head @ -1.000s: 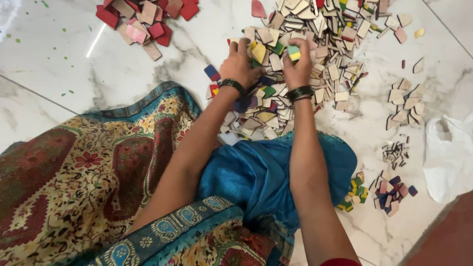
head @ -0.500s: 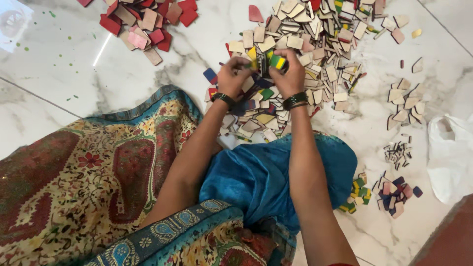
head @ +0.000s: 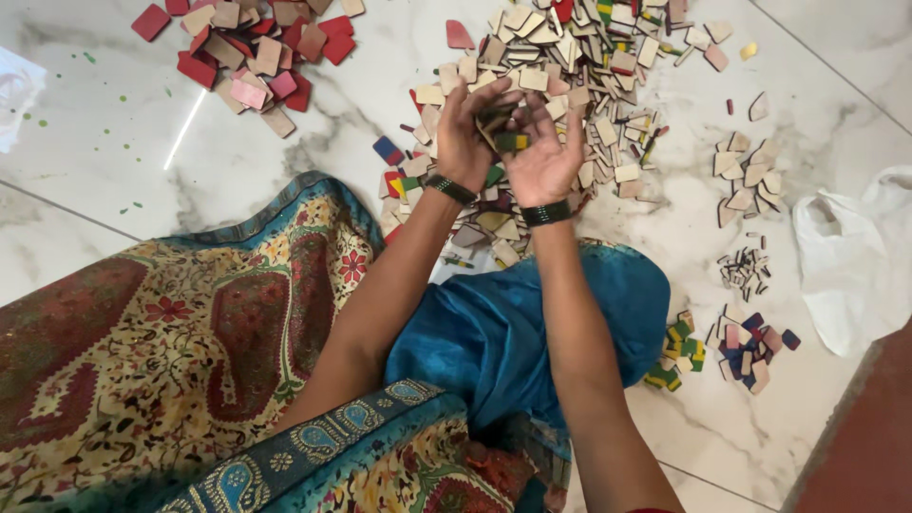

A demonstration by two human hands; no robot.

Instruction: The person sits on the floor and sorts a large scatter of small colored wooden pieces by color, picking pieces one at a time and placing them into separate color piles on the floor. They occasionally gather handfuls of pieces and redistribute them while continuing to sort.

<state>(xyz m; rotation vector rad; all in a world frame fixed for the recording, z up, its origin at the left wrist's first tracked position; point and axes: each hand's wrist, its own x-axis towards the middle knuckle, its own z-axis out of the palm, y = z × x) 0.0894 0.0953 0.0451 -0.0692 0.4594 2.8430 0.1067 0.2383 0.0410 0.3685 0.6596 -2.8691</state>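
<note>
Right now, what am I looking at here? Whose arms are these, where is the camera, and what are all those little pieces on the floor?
There is no machine: a person sits on a white marble floor wearing a camera on the head, so the one picture looks down along their own arms. The left hand and right hand are raised together over a big pile of small flat pieces, mostly plain wood-coloured, some painted. Both hands cup a few pieces between them, one green and yellow. A red and pink heap lies at upper left, smaller sorted clusters at right, beside a white plastic bag. Patterned and blue cloth covers the lap.
</note>
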